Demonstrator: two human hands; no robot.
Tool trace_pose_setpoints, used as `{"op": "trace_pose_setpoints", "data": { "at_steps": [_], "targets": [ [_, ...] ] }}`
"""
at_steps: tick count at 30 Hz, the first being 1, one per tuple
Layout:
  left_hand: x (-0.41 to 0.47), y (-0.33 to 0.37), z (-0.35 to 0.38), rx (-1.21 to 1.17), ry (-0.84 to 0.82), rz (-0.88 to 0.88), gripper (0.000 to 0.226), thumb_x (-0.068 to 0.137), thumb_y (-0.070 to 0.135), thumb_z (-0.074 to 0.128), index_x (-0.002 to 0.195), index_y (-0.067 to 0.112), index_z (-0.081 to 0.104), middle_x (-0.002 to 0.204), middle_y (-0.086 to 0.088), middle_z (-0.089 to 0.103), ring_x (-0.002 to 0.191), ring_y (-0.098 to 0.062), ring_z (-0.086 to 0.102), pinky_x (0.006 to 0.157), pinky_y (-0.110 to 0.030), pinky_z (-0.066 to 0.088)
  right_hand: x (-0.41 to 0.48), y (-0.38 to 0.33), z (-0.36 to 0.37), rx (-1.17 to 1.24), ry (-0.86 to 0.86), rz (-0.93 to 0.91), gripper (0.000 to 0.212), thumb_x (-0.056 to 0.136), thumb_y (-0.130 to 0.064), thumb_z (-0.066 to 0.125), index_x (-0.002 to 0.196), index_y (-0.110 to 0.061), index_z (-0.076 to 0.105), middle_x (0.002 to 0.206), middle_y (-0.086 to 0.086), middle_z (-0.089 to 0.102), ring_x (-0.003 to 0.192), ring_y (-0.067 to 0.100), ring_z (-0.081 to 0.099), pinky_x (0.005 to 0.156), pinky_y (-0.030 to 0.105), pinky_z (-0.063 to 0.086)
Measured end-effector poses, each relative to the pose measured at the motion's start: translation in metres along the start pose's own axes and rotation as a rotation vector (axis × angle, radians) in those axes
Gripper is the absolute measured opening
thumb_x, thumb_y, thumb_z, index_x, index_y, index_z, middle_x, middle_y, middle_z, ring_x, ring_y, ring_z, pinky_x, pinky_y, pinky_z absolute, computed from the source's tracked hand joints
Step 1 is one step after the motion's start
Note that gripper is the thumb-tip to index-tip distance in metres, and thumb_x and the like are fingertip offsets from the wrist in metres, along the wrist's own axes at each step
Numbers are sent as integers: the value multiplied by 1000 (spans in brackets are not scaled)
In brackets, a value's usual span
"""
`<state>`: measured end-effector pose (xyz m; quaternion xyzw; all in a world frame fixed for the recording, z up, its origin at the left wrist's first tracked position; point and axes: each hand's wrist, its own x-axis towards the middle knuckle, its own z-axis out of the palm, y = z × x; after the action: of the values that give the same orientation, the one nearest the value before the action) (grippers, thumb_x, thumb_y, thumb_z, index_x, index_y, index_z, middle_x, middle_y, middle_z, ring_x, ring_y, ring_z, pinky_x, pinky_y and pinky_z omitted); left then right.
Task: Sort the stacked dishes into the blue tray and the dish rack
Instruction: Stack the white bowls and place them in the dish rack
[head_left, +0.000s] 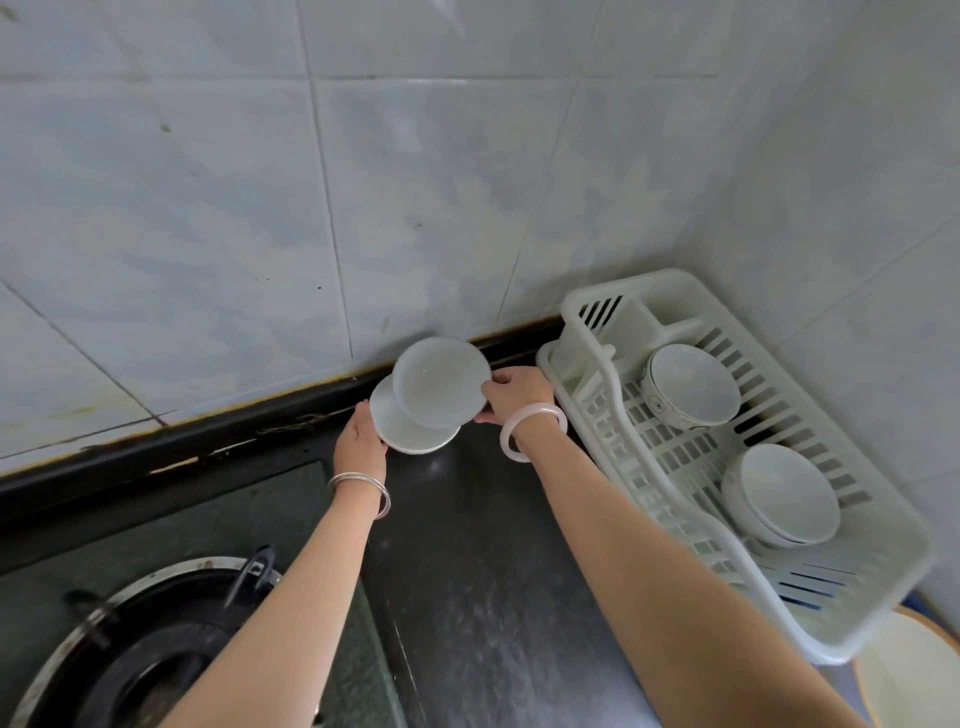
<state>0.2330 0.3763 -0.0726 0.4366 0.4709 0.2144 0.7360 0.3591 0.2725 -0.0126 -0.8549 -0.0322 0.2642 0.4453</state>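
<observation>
While your two hands work at the back of the dark speckled stone desk (483, 545), the sorting stands partway, by my reading. Your right hand (511, 392) has its grip pinched on the rim of the upper round white ceramic plate (441, 382), which is tilted up and lifted off the lower one. Your left hand (358, 441) has its grip closed on the left edge of the lower round white plate (402, 431), steadying it near the tiled wall; whether more plates lie under it, I cannot tell. Done so far, as it looks: the white slatted plastic dish rack (613, 332), just right of your right hand, already carries one white bowl with a dark rim pattern (688, 384) at its far end and a nested pair of plain white bowls (782, 493) nearer you. Left to do: both plates in hand need a place. No blue tray is plainly in view; only a blue strip shows beneath the rack's near corner, beside a pale round dish with an orange rim (909, 675). Gas burner (150, 639) at lower left, unused.
</observation>
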Motion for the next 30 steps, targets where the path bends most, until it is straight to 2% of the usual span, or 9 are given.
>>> {"op": "trace_pose_setpoints", "data": {
  "at_steps": [1,4,11,12,15,18,22,25,30],
  "targets": [
    [0,1,0,-14,-7,-8,27,96,34,39,96,26,64,97,2,64,105,-18,56,101,-35,43,-2,-2,3,-33,0,-3,17,84,-7,53,75,-12,66,73,10,70,64,22,71,72,40,60],
    [0,3,-2,-21,-10,-26,34,96,34,42,120,18,59,110,-2,61,108,-18,55,99,-33,44,-6,-6,11,-159,-7,-24,14,84,-10,56,73,-12,64,69,8,69,65,22,71,71,36,60],
    [5,4,-3,107,-16,-40,35,95,15,42,129,10,52,128,-13,56,114,-25,53,99,-38,45,-10,-4,21,-275,4,-11,9,83,-13,59,76,-16,62,81,11,72,74,22,70,72,32,58],
    [6,4,-4,116,-21,-46,35,95,14,42,129,11,51,129,-13,55,112,-24,53,97,-37,45,-10,-3,21,-254,-4,0,5,83,-14,60,83,-15,65,83,10,72,75,22,70,73,32,58],
    [8,8,-3,93,-33,-83,35,95,13,41,129,14,52,130,-11,54,112,-23,52,95,-37,45,-7,1,20,-127,-77,71,28,85,-13,60,113,-14,62,96,10,68,84,23,68,81,38,58],
    [5,13,-2,57,-28,-130,37,94,12,41,129,18,51,131,-9,52,119,-27,51,92,-36,45,-11,3,21,167,-217,221,40,91,-10,54,130,-17,51,120,13,60,97,30,65,81,40,57],
    [-3,21,1,81,-31,-131,36,94,10,42,128,17,51,126,-7,53,114,-26,52,87,-35,47,-15,9,18,218,-217,199,40,92,-7,52,130,-16,51,127,15,57,102,32,62,78,39,58],
    [-13,29,11,124,-76,-71,35,94,11,43,127,18,52,116,-3,54,104,-20,52,83,-32,49,-20,11,4,287,-172,166,40,90,-5,54,128,-15,53,123,14,59,101,32,62,76,38,57],
    [-41,51,49,166,-222,14,31,94,11,42,122,18,54,109,-2,55,102,-20,54,81,-33,48,-37,3,-53,400,-66,131,39,89,-6,56,127,-15,55,110,8,60,92,29,64,70,35,57]
  ]
}}
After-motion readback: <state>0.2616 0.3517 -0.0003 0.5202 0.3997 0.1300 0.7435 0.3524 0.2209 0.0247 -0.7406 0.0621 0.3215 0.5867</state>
